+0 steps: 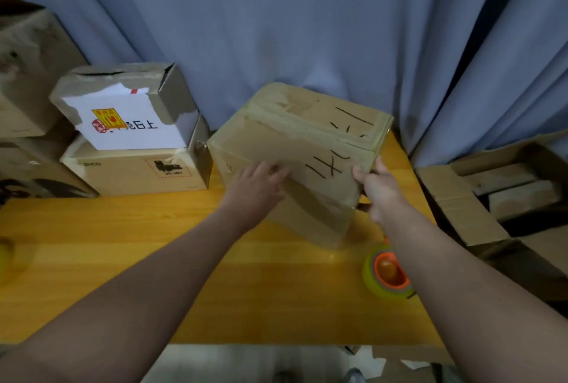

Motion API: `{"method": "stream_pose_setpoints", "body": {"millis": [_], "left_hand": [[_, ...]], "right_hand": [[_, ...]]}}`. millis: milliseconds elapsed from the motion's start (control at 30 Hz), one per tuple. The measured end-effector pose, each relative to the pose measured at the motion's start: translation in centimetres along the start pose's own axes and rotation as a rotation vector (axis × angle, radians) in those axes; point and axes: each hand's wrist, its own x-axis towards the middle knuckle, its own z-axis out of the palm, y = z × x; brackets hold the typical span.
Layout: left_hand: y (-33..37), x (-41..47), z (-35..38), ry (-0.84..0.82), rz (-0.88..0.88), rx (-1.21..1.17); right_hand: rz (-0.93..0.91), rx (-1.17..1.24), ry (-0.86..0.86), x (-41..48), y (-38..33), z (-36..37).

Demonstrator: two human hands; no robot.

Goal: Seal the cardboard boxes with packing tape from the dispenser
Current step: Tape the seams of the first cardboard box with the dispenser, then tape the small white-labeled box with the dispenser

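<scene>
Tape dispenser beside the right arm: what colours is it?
The tape dispenser is yellow-green with an orange centre; head view.

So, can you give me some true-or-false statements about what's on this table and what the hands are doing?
1. The left hand and the right hand both touch the brown cardboard box with black marker writing. True.
2. That box sits flat on the yellow wooden table. False: it is tilted.
3. The green tape roll with an orange core lies on the table beside the right forearm. True.
4. The right hand holds the tape roll. False: it grips the box's near right corner.
5. The cardboard box with a white paper label stands on top of another cardboard box. True.
</scene>
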Motion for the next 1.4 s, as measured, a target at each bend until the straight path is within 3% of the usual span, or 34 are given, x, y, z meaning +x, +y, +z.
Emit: {"method": "stream_pose_setpoints", "body": {"millis": [167,367,467,633,1100,1167,1267,1400], "left_hand": [[-6.8,0.1,0.4,-0.080,-0.350,-0.151],[-8.9,0.4,1.0,-0.107,-0.522,-0.773],[-8.5,-0.1,1.8,-0.014,-0.551,-0.714],[-6.4,0.2,1.8,0.083,-0.589,-0.684],[2.7,9.5,2.4,-0.010,-0.606,-0.591],[3.1,10.0,2.2,-0.031,-0.608,-0.559],[3.0,10.0,1.3,-0.061,-0.579,-0.466],[1.3,8.3,-1.1,-0.061,-0.492,-0.312]], "right_hand": [[-0.163,-0.342,0.235,2.4,-2.3,-0.1],[-0.241,-0.656,0.330,2.7,-3.9,0.2],[-0.291,-0.804,0.377,0.9,-3.0,0.6],[-0.274,-1.080,0.256,0.2,-2.8,0.9],[-0.246,-1.306,0.272,7.2,-5.8,-7.9],[-0.315,-1.437,0.254,7.7,-6.2,-8.0],[-0.610,-1.562,0.084,7.0,-6.3,-6.1],[-0.894,-1.372,-0.222,4.2,-5.4,-0.7]]}}
